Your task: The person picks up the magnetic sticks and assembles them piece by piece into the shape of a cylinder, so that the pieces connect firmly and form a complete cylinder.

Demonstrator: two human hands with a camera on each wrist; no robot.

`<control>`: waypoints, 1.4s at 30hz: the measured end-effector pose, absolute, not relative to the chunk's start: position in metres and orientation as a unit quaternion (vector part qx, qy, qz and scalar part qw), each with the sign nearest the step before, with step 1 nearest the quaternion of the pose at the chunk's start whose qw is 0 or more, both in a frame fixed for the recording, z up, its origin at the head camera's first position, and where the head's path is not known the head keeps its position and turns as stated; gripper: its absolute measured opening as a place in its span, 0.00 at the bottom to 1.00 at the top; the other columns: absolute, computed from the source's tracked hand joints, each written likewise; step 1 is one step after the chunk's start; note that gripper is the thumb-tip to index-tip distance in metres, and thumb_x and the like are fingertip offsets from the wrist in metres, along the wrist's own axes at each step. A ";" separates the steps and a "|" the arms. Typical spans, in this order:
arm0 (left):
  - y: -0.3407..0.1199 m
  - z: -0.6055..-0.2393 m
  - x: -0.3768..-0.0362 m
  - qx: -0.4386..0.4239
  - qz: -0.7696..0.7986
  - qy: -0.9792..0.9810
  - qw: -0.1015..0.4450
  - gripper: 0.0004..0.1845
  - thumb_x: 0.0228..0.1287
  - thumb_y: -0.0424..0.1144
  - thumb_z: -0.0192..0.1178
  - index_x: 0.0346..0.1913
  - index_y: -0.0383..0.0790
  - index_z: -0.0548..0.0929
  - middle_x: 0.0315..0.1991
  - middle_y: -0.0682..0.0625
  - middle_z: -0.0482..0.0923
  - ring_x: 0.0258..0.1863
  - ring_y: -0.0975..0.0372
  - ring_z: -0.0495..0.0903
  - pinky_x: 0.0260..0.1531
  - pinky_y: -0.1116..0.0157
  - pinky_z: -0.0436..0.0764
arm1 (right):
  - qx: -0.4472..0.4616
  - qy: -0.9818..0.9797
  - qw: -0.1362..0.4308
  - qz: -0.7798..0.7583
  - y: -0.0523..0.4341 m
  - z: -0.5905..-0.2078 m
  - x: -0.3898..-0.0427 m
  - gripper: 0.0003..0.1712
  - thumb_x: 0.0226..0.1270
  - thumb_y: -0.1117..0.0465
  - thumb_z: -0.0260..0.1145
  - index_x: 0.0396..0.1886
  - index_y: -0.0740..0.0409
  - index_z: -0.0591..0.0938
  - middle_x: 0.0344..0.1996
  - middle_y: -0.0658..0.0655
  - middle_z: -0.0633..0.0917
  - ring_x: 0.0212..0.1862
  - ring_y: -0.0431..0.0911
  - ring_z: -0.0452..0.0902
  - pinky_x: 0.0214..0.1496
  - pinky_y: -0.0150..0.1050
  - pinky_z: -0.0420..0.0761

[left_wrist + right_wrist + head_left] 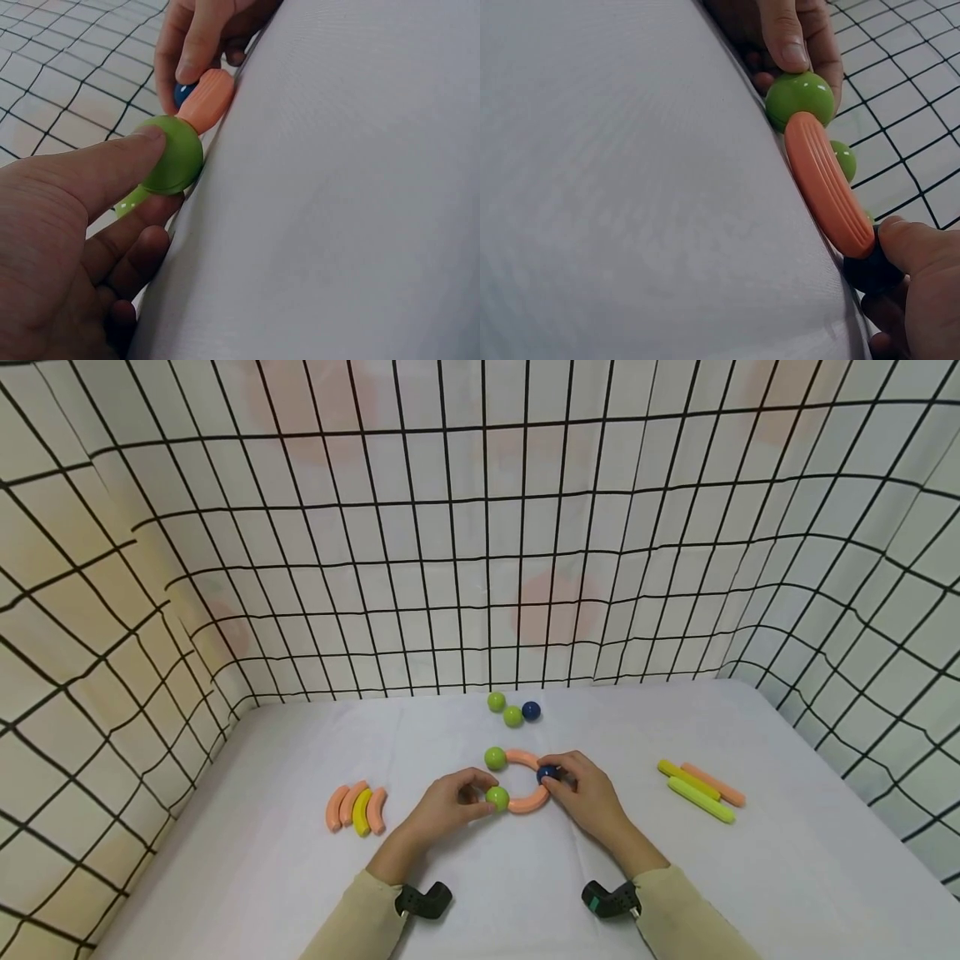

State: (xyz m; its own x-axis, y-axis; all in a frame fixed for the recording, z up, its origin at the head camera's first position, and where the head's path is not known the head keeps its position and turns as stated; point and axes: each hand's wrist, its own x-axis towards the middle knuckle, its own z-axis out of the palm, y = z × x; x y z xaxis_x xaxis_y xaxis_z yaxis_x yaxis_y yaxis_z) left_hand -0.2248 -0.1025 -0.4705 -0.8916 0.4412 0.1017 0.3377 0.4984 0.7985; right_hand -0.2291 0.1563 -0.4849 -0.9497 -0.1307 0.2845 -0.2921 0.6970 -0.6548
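At the centre of the white table (262, 860), the left hand (442, 806) pinches a glossy green plastic ball (497, 797) between thumb and fingers, while the right hand (588, 793) pinches a dark blue plastic ball (547, 772) at the far end of a ribbed, curved orange plastic segment (529, 802). To seat the joints well, I judge both balls should be kept pressed squarely against the segment's ends, flat on the smooth cloth. A second green ball (494, 758) and another orange arc (521, 757) complete the half-ring just above.

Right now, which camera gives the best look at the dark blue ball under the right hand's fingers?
The left wrist view: the dark blue ball shows its colour beside the orange curved piece. The head view shows it small between the right hand's fingers. The right wrist view shows it dark, mostly covered.
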 end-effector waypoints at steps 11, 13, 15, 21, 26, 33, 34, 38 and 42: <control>-0.102 -0.470 -0.224 0.221 0.442 0.868 0.057 0.16 0.63 0.43 0.69 0.53 0.48 0.83 0.41 0.57 0.83 0.36 0.66 0.74 0.37 0.71 0.73 | 0.114 -0.912 0.107 0.379 0.156 -0.483 -0.228 0.16 0.66 0.57 0.71 0.53 0.46 0.84 0.46 0.51 0.83 0.40 0.42 0.73 0.38 0.32 0.71; -0.102 -0.470 -0.223 0.221 0.440 0.868 0.058 0.16 0.63 0.43 0.69 0.53 0.48 0.83 0.41 0.57 0.83 0.36 0.66 0.74 0.37 0.71 0.73 | 0.115 -0.911 0.108 0.380 0.156 -0.483 -0.227 0.16 0.66 0.57 0.71 0.53 0.47 0.84 0.46 0.51 0.83 0.40 0.42 0.73 0.38 0.32 0.71; -0.102 -0.470 -0.223 0.220 0.439 0.869 0.059 0.16 0.64 0.43 0.69 0.53 0.48 0.83 0.41 0.57 0.83 0.36 0.66 0.74 0.37 0.71 0.73 | 0.116 -0.911 0.110 0.380 0.157 -0.483 -0.227 0.16 0.66 0.57 0.71 0.53 0.47 0.84 0.46 0.51 0.83 0.39 0.42 0.73 0.38 0.31 0.71; -0.102 -0.471 -0.223 0.212 0.444 0.868 0.064 0.16 0.64 0.44 0.68 0.53 0.49 0.83 0.41 0.56 0.82 0.37 0.65 0.74 0.38 0.71 0.73 | 0.115 -0.911 0.112 0.380 0.156 -0.484 -0.227 0.16 0.66 0.57 0.71 0.52 0.47 0.84 0.46 0.50 0.83 0.40 0.41 0.73 0.38 0.31 0.71; -0.102 -0.469 -0.224 0.210 0.445 0.868 0.065 0.14 0.67 0.44 0.66 0.53 0.48 0.83 0.43 0.55 0.83 0.39 0.65 0.75 0.40 0.69 0.74 | 0.117 -0.912 0.110 0.377 0.158 -0.485 -0.227 0.16 0.66 0.57 0.71 0.53 0.47 0.84 0.47 0.51 0.83 0.40 0.42 0.73 0.39 0.32 0.72; -0.112 -0.452 -0.227 0.179 0.462 0.866 0.069 0.15 0.70 0.45 0.62 0.56 0.47 0.82 0.50 0.54 0.83 0.46 0.62 0.81 0.47 0.63 0.80 | 0.115 -0.912 0.114 0.377 0.161 -0.485 -0.228 0.16 0.65 0.58 0.71 0.53 0.48 0.84 0.47 0.51 0.83 0.40 0.42 0.74 0.38 0.32 0.72; -0.115 -0.447 -0.226 0.170 0.460 0.869 0.063 0.15 0.70 0.44 0.62 0.56 0.47 0.82 0.51 0.54 0.83 0.47 0.61 0.81 0.48 0.62 0.80 | 0.118 -0.911 0.113 0.378 0.160 -0.485 -0.228 0.16 0.65 0.58 0.71 0.53 0.48 0.84 0.46 0.51 0.83 0.40 0.42 0.74 0.38 0.32 0.72; -0.131 -0.430 -0.221 0.141 0.452 0.880 0.030 0.15 0.68 0.43 0.64 0.56 0.47 0.82 0.52 0.53 0.83 0.50 0.60 0.81 0.49 0.59 0.81 | 0.123 -0.910 0.109 0.382 0.159 -0.486 -0.229 0.16 0.66 0.57 0.71 0.53 0.48 0.84 0.47 0.51 0.83 0.41 0.42 0.74 0.39 0.32 0.72; -0.152 -0.415 -0.215 0.128 0.445 0.886 0.013 0.17 0.67 0.41 0.66 0.57 0.47 0.81 0.55 0.50 0.82 0.52 0.59 0.81 0.51 0.58 0.80 | 0.117 -0.909 0.108 0.385 0.157 -0.486 -0.230 0.16 0.66 0.57 0.71 0.52 0.47 0.84 0.46 0.50 0.83 0.41 0.41 0.74 0.39 0.32 0.72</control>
State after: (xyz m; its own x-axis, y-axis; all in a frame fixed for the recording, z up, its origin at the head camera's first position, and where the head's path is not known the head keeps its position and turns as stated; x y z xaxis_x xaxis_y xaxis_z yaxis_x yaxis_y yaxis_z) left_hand -0.2148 -0.1520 -0.4154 -0.9668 0.2390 0.0906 0.2155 0.5716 0.7917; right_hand -0.2296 0.1570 -0.4860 -0.9491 -0.1301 0.2868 -0.2964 0.6766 -0.6740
